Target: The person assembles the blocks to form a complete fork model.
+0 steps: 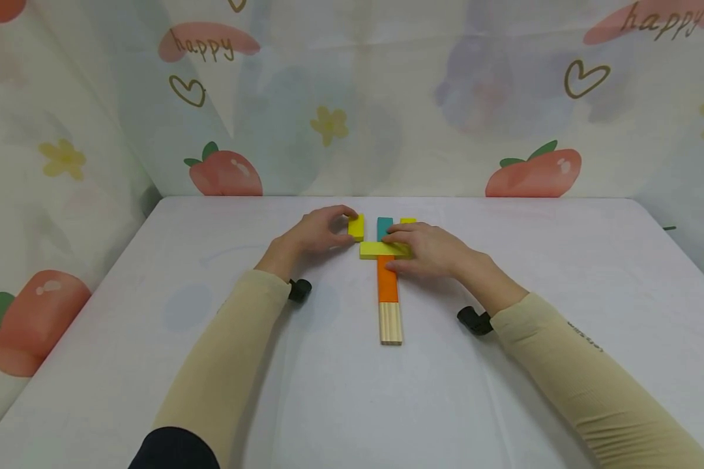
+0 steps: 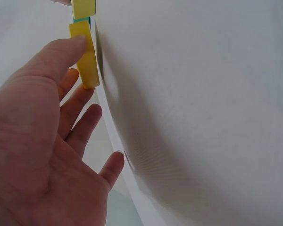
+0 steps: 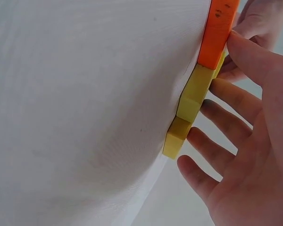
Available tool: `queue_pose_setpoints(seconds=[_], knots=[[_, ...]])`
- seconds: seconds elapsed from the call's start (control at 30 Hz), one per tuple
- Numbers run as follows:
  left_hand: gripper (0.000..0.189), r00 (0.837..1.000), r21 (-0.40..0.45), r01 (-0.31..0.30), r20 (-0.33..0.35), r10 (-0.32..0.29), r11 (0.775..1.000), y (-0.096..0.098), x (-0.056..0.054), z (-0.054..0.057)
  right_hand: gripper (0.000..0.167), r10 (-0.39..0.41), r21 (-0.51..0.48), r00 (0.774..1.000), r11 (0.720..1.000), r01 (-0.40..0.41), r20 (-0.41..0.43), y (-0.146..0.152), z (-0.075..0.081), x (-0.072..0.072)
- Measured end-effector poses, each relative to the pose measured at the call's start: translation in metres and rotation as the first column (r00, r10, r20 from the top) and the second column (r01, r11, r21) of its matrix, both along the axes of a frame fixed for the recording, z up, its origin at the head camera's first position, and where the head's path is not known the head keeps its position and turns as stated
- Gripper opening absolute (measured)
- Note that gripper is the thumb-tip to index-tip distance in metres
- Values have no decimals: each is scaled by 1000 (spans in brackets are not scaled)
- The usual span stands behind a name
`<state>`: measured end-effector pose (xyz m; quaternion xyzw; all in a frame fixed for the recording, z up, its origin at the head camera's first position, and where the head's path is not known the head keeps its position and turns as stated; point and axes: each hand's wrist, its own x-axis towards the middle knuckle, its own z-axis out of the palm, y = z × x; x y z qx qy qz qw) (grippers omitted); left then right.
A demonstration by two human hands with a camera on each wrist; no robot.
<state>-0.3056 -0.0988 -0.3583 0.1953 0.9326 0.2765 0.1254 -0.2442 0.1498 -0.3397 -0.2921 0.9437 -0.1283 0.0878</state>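
Note:
My left hand [image 1: 318,232] pinches a small yellow block [image 1: 356,228] between thumb and fingertips. In the left wrist view the thumb presses one face of that yellow block [image 2: 87,61], with fingers at its far end. Just right of it, a teal block [image 1: 384,226] stands in line above a crosswise yellow block [image 1: 372,250]. An orange block [image 1: 387,286] and a bare wood block [image 1: 390,324] continue the line toward me. My right hand [image 1: 433,251] rests its extended fingers over the crosswise and orange blocks. Another yellow block [image 1: 408,220] is partly hidden behind it.
The blocks lie on a white-covered table [image 1: 352,404], toward its far edge. Behind it hangs a patterned cloth backdrop [image 1: 375,150]. Black wrist cameras, left [image 1: 300,290] and right [image 1: 474,321], sit close above the table.

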Motion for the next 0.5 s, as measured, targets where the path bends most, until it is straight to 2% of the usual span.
queue_pose_setpoints(seconds=[0.17,0.5], knots=[[49,1000,-17,-2,8,2,1000,1,1,0,57,-5,6,1000,1000,5,6,-1,0,0],[49,999,-52,35,-23,-37,998,2,5,4,57,-15,19,1000,1000,15,16,-1,2,1]])
